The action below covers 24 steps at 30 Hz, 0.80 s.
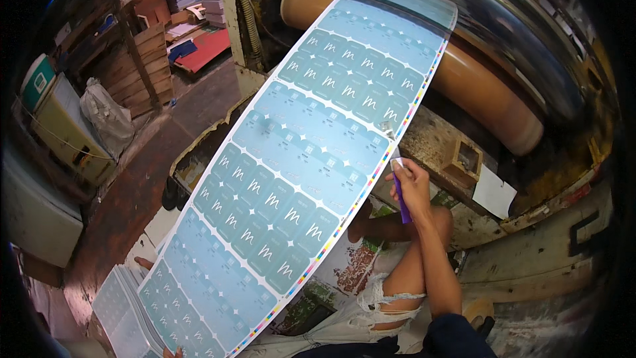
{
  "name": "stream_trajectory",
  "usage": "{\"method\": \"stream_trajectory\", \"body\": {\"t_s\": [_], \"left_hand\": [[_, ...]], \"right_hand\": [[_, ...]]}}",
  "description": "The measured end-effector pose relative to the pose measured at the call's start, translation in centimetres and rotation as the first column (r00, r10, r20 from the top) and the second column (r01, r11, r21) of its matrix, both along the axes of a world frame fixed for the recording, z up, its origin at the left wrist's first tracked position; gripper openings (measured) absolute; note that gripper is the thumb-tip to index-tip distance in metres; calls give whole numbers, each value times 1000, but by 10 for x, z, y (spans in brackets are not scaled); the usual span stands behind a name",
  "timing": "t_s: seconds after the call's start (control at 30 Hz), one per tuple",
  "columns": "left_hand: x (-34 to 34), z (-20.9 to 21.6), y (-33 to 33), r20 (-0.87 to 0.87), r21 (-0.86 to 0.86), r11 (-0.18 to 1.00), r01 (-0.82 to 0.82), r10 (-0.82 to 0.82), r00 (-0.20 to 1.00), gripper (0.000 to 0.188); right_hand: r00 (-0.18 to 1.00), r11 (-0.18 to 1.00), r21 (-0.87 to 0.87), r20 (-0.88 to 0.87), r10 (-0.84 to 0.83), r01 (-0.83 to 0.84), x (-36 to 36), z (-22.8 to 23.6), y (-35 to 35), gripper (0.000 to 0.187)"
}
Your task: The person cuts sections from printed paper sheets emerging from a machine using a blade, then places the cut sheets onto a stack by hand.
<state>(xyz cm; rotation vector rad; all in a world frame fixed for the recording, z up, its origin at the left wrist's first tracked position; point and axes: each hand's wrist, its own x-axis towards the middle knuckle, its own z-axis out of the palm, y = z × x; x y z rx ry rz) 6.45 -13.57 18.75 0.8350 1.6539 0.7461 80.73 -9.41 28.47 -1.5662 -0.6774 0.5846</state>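
Note:
A long strip of printed sheet (pixel 258 189), blue and green with rows of card panels, slopes from the rollers down towards my lap. At its right edge my right hand (pixel 412 189) is closed on a slim purple cutter (pixel 401 192), its tip end up beside the strip's margin. At the lower picture edge only the fingertips of my left hand (pixel 173 353) show, closed on the strip's near end; the rest of that hand is out of view. A stack of printed sheets (pixel 126 311) lies at the lower left, partly under the strip.
Beyond the strip are a brown roller (pixel 493 96) and a shiny metal roller (pixel 530 33). A worn machine ledge with a small wooden box (pixel 462 162) and a white paper (pixel 493 192) is at the right. A pale cabinet (pixel 69 132) and a plastic sack (pixel 106 116) stand left.

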Motion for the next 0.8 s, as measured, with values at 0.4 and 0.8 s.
{"method": "stream_trajectory", "body": {"t_s": [0.4, 0.8], "left_hand": [[-16, -37, -19, 333, 64, 986, -152, 122, 935, 48], [25, -62, 58, 36, 139, 972, -188, 184, 982, 48]], "right_hand": [[256, 990, -138, 957, 136, -9, 73, 66, 29, 47], [463, 993, -93, 878, 119, -77, 49, 41, 79, 34]]}}
